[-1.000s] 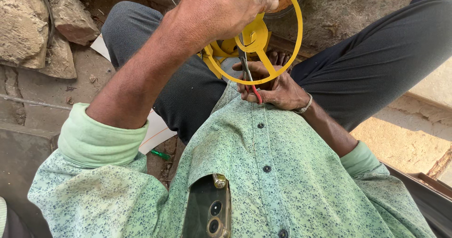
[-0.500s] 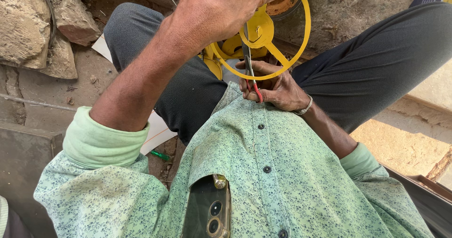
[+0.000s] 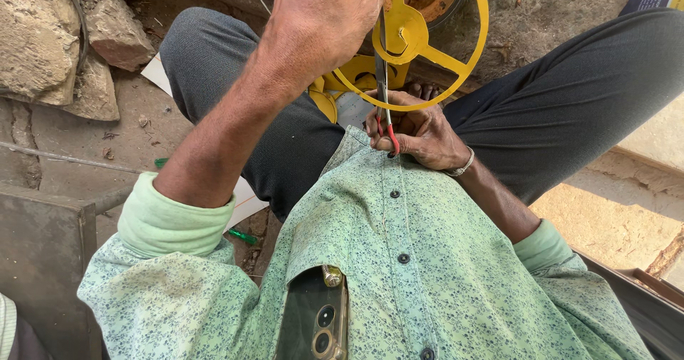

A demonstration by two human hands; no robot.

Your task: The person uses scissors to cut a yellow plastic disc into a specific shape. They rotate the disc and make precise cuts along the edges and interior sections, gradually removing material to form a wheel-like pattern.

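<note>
My left hand (image 3: 324,18) reaches up across my lap and grips the hub of a yellow spoked wheel (image 3: 456,59), held upright over my crossed legs. Below it my right hand (image 3: 420,128), with a metal bracelet on the wrist, holds a slim metal tool with red handles (image 3: 382,89). The tool points up to the wheel's hub. A second yellow part (image 3: 324,100) lies behind the wheel, partly hidden by my left forearm. Whether the tool's tip touches the hub is hidden by my left hand.
I sit on dirt ground in dark trousers (image 3: 584,82) and a green patterned shirt with a phone (image 3: 317,321) in its pocket. Rough stones (image 3: 50,47) lie at the upper left. A grey metal box (image 3: 43,267) stands at the lower left, with white paper (image 3: 246,196) beside my knee.
The yellow wheel and my left hand have shifted a little right and upward. My right hand keeps the red-handled tool in the same place.
</note>
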